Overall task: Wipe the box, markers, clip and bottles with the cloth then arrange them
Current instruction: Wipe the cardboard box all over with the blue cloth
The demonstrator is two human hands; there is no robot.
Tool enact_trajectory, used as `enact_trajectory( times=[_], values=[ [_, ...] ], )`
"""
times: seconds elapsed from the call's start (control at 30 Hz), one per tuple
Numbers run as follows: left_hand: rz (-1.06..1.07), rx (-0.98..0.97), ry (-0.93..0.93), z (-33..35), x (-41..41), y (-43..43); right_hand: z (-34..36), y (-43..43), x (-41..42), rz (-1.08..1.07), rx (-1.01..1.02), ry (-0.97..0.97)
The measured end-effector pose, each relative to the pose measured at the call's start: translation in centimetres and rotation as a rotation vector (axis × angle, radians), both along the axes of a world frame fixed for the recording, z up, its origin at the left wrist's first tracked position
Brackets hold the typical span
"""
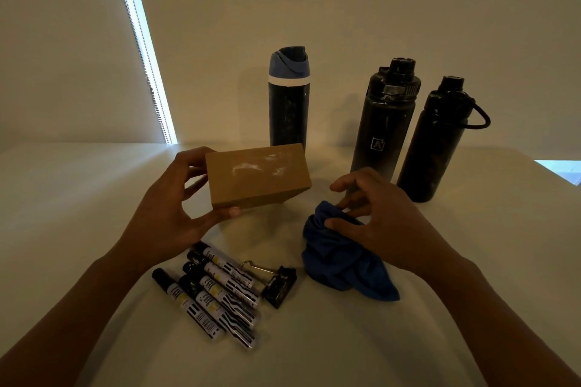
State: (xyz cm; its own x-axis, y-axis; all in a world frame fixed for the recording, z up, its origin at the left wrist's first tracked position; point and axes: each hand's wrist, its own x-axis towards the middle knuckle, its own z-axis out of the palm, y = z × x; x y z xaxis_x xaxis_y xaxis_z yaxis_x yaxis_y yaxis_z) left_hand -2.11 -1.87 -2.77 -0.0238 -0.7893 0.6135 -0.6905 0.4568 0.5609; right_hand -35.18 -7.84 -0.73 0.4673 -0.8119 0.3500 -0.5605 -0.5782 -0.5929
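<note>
My left hand (pixel 169 214) grips a brown cardboard box (pixel 257 177) by its left end and holds it above the table; white smudges mark its top. My right hand (pixel 382 214) pinches the top of a crumpled blue cloth (pixel 342 264) that lies on the table. Several black-capped markers (pixel 213 292) lie side by side near the front. A black binder clip (pixel 279 284) sits just right of them. Three dark bottles stand at the back: a blue-lidded bottle (pixel 288 97), a black bottle with a logo (pixel 385 119), and a black bottle with a loop handle (pixel 435 141).
The white table (pixel 314 355) meets a pale wall behind the bottles. A window blind with a bright light strip (pixel 144 50) hangs at the back left. The table's right edge (pixel 559 173) shows near the far right.
</note>
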Motion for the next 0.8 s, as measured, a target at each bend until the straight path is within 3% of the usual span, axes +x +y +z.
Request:
enact_trajectory(
  times=[0.07,0.17,0.27,0.4,0.5,0.6,0.7,0.8],
  values=[
    [0.002,-0.002,-0.003,0.0,0.3,-0.1,0.1,-0.4,-0.6,-0.092,-0.049,0.128],
    [0.016,0.005,-0.009,-0.2,0.6,-0.1,0.4,-0.7,-1.9,-0.208,0.043,0.381],
    [0.020,0.006,-0.006,-0.4,0.7,-0.2,0.3,-0.5,-1.9,-0.158,0.120,0.511],
    [0.013,-0.003,-0.026,-0.2,0.7,-0.2,0.7,0.1,-0.7,-0.093,0.091,0.126],
    [0.014,0.007,-0.016,-0.3,0.8,-0.2,1.4,0.2,-0.3,-0.080,0.182,-0.121],
    [0.016,0.011,-0.007,-0.3,0.7,-0.1,1.5,0.2,-0.5,-0.040,0.395,-0.223],
    [0.009,0.011,-0.007,-0.3,0.7,-0.2,1.4,-0.1,-0.8,-0.062,0.484,-0.232],
    [0.005,0.010,-0.004,-0.3,0.6,-0.1,1.7,-0.1,-1.2,-0.008,0.609,-0.399]
  ],
)
